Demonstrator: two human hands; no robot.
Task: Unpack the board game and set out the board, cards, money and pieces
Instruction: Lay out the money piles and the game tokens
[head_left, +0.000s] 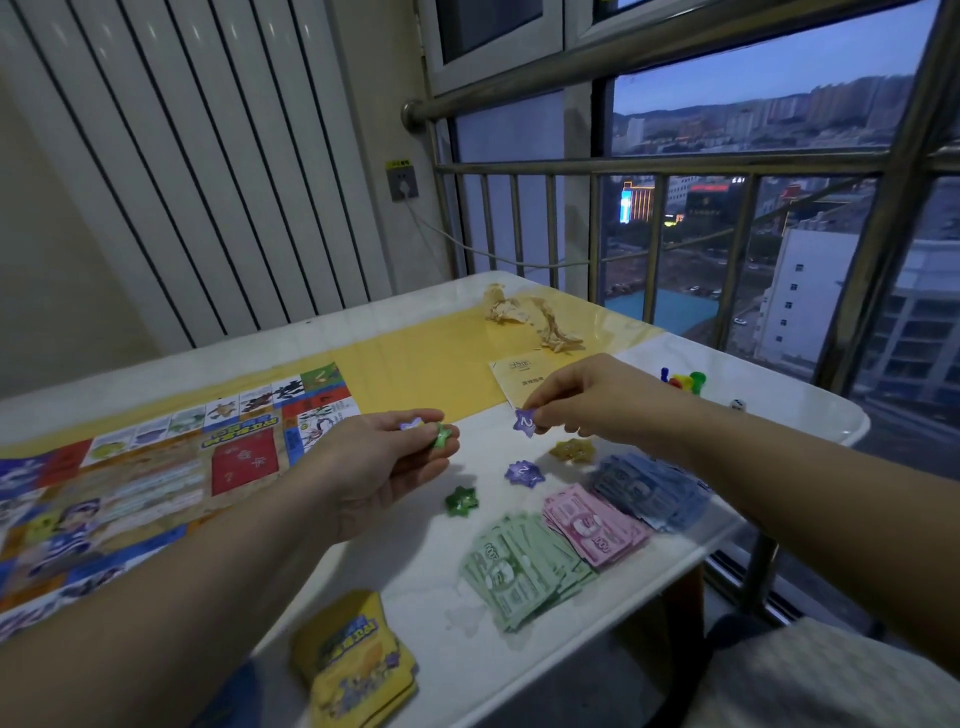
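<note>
The colourful game board (140, 473) lies unfolded on the left of the table. My left hand (379, 467) holds a small bunch of star tokens, green and purple ones showing at its fingertips. My right hand (582, 400) pinches a purple star token (524, 422) marked 2 just above the table. On the white tabletop lie a green star pile (461, 500), a purple star pile (523, 473) and a yellow star pile (571, 450). Money sits in fanned stacks: green (519, 569), pink (592, 525), blue (649, 488). A yellow card deck (353, 660) lies near the front edge.
A yellow booklet (511, 382) and crumpled paper (524, 312) lie on the yellow strip at the back. Coloured pawns (683, 382) and a die (737, 404) stand at the far right. The table's right edge (852, 431) borders a metal railing and window.
</note>
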